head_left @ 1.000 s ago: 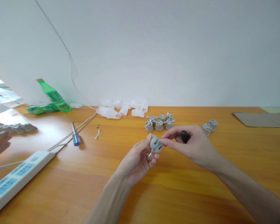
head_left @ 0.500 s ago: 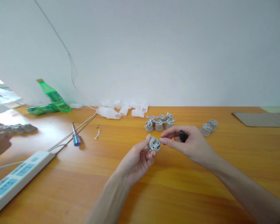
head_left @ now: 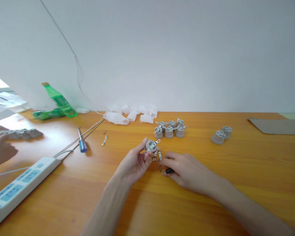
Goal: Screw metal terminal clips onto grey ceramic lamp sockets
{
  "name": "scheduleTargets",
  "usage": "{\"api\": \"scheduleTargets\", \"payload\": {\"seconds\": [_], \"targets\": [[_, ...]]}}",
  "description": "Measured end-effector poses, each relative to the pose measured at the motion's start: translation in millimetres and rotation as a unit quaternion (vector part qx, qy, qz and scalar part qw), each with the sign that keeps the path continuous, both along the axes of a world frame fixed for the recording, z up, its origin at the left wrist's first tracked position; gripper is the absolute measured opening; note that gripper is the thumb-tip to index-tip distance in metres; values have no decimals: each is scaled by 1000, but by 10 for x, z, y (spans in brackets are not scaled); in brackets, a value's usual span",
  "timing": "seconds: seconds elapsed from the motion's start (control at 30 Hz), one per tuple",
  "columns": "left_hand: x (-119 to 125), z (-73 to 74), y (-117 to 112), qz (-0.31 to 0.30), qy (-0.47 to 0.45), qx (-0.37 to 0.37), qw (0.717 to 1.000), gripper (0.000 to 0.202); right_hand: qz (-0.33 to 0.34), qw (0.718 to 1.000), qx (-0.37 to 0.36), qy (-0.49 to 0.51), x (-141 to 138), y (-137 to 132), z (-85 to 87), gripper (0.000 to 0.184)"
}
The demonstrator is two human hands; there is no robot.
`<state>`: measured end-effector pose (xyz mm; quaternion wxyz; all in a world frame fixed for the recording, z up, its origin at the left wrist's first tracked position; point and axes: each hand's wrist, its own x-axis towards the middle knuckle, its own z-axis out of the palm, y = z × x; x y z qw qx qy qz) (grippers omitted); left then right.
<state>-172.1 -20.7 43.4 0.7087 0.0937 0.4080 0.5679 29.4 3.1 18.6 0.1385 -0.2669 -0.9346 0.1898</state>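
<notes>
My left hand [head_left: 137, 164] is closed around a round grey lamp holder [head_left: 150, 145], which has a slotted top and a flat metal bracket [head_left: 152, 146] lying across it. Just below it, two more metal strips [head_left: 159, 153] show beside my left fingertips, apparently on the table. My right hand [head_left: 184, 168] is low over the table with a black-handled tool, probably a screwdriver [head_left: 169, 170], in its curled fingers; the shaft is hidden. Its fingertips are by a tiny dark screw-like piece [head_left: 160, 170]. Whether they pinch another small part I cannot tell.
Several lamp holders with brackets [head_left: 169, 132] stand behind my hands, two more [head_left: 218, 137] farther right. White foam nets [head_left: 116, 118] lie by the wall. Leftward are a blue screwdriver [head_left: 82, 146], a power strip [head_left: 24, 183], green bottles [head_left: 60, 101] and another person's hand [head_left: 2, 150].
My right hand has left the lamp holder and dropped to the table beside the small parts. My left hand has shifted slightly left with the lamp holder; its bracket now shows fully.
</notes>
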Motion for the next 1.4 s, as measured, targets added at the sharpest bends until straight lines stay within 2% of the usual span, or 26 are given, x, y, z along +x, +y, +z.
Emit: {"api": "scheduleTargets", "payload": {"seconds": [0.13,0.23,0.47,0.67,0.8,0.9,1.03,1.2,1.4], "targets": [[1,7,7,-4,-9,-6,1000,29,-3,994,66,-87,-67,-74,-55,21],[13,5,9,-8,-8,-4,1000,29,-17,990,77,-118,-68,-80,-40,24],[45,-25,12,-22,-2,10,1000,30,-49,995,-12,-91,34,24,85,11],[84,-63,32,-37,-8,-6,999,24,-44,998,-25,-37,161,191,43,38],[160,-58,12,-60,-22,-1,998,26,-96,995,-12,31,319,409,64,36],[250,-44,-17,-72,-29,-11,997,26,-151,985,-20,77,461,535,154,23],[379,-39,-47,-89,-47,-22,995,23,-177,974,-24,141,637,561,316,17],[467,-66,-63,-102,-71,-36,992,22,-172,955,-89,225,745,426,522,14],[494,-97,-69,-105,-75,-44,991,21,-157,935,-163,274,665,232,703,9]]}}
